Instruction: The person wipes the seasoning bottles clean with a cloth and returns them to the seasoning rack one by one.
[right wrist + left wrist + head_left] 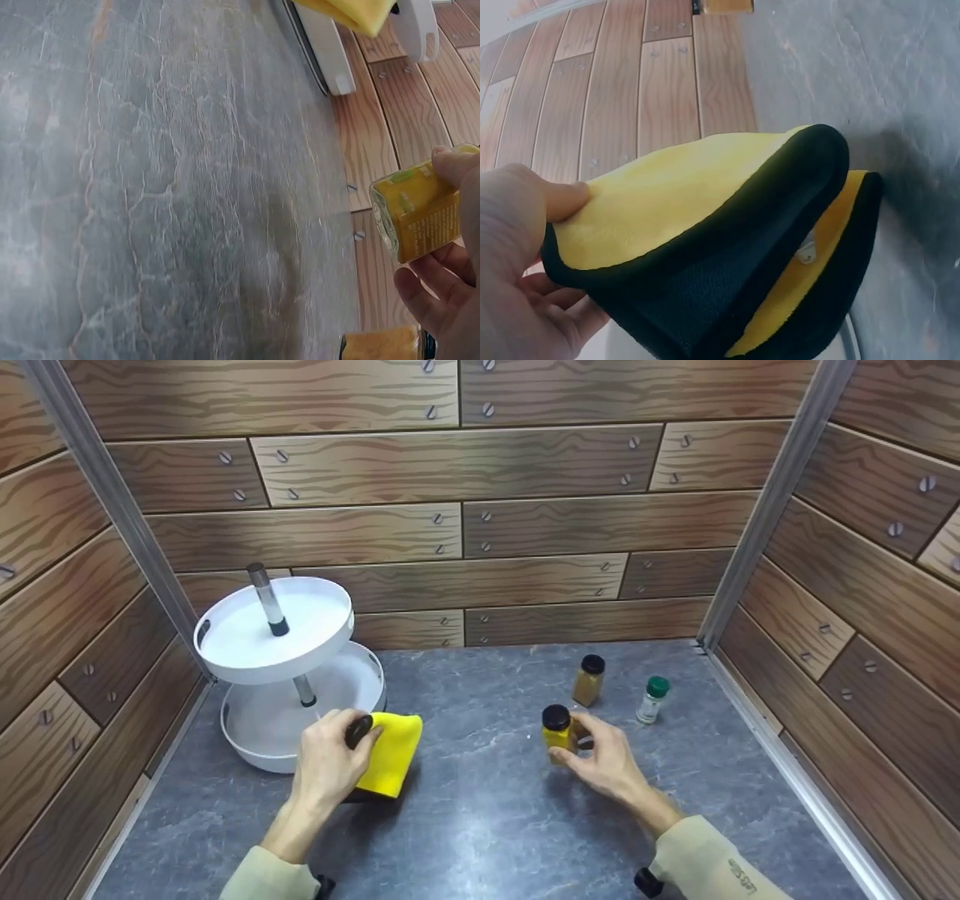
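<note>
My left hand pinches a microfibre cloth by one end. In the left wrist view the cloth hangs in folds, yellow on one side and dark on the other, with a dark border. My right hand holds a yellow spice jar with a black lid between thumb and fingers. The jar shows its glass base in the right wrist view, lifted off the table. Just behind it stands a brownish-yellow spice jar, also black-lidded.
A white two-tier round stand has an upper tray and a lower tray, left of and behind the cloth. A small jar with a green lid stands at the right. Wood-patterned walls enclose the grey marbled table.
</note>
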Demonstrator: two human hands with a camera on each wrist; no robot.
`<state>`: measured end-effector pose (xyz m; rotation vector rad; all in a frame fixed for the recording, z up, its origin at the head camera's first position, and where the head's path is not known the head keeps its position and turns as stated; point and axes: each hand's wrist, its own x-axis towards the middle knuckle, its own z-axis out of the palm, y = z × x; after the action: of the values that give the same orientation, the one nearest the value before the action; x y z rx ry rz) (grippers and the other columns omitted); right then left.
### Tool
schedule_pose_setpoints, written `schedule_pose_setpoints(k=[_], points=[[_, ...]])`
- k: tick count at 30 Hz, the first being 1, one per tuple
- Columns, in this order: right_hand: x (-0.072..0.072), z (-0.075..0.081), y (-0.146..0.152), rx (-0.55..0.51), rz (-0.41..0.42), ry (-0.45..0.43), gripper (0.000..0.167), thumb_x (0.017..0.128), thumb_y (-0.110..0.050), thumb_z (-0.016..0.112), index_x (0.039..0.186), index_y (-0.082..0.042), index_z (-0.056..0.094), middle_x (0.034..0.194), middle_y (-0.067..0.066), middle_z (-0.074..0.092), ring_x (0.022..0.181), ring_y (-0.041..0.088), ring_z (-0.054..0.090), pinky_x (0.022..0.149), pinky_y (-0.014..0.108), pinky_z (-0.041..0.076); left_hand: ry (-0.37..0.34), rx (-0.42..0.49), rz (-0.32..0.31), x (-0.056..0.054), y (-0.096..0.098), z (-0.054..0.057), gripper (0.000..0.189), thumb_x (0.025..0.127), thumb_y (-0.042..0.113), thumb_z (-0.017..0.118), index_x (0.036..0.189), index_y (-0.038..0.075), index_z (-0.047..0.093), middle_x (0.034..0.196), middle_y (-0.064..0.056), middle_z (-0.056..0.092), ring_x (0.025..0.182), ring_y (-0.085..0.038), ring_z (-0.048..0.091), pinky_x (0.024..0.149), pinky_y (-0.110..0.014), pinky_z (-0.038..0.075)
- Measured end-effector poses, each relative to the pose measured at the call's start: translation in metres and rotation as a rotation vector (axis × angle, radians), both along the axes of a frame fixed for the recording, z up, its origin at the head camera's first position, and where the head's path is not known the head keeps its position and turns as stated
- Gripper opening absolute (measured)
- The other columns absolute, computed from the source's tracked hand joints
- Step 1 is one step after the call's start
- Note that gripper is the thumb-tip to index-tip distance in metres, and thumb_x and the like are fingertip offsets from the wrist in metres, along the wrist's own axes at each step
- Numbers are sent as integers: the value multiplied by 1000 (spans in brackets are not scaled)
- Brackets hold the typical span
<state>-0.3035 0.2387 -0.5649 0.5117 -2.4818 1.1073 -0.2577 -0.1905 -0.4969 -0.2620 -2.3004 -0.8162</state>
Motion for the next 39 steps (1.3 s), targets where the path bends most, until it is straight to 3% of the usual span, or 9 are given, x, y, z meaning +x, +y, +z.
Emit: schedule_pose_setpoints(k=[6, 11, 21, 30, 39], points=[[2, 1, -10, 28, 55, -33, 48, 89, -23, 95, 132, -10, 76, 112, 4, 83, 98, 22, 80, 88, 38, 71, 36, 7, -27, -4, 14, -5, 19, 87, 10, 95, 101, 5, 82, 92, -14, 80, 84, -31, 80, 77, -51, 68], [5, -2, -15, 45, 105, -14, 48, 91, -23, 93, 132, -7, 76, 116, 8, 82, 100, 25, 80, 87, 42, 71, 57, 17, -48, -5, 25, -7, 20, 87, 10, 95, 102, 5, 83, 93, -13, 81, 84, -31, 81, 78, -49, 69], [7, -9, -25, 80, 158, 177, 49, 88, -22, 94, 130, -5, 77, 109, 5, 78, 90, 17, 75, 76, 30, 67, 78, 17, -79, -7, 48, -8, 19, 88, 11, 94, 102, 8, 82, 92, -10, 80, 84, -28, 79, 78, -47, 68], [13, -4, -39, 122, 204, 207, 50, 88, -27, 93, 133, -9, 77, 100, 2, 73, 81, 4, 62, 65, 31, 63, 187, -95, -67, -10, 66, -12, 21, 88, 15, 94, 102, 9, 80, 89, -7, 75, 78, -27, 77, 72, -44, 67], [21, 1, -56, 123, 215, 141, 52, 88, -29, 94, 134, -11, 76, 107, 1, 76, 86, 5, 66, 72, 23, 61, 348, -255, -37, -14, 79, -19, 27, 86, 19, 97, 102, 10, 77, 86, -4, 72, 75, -24, 72, 67, -38, 64]])
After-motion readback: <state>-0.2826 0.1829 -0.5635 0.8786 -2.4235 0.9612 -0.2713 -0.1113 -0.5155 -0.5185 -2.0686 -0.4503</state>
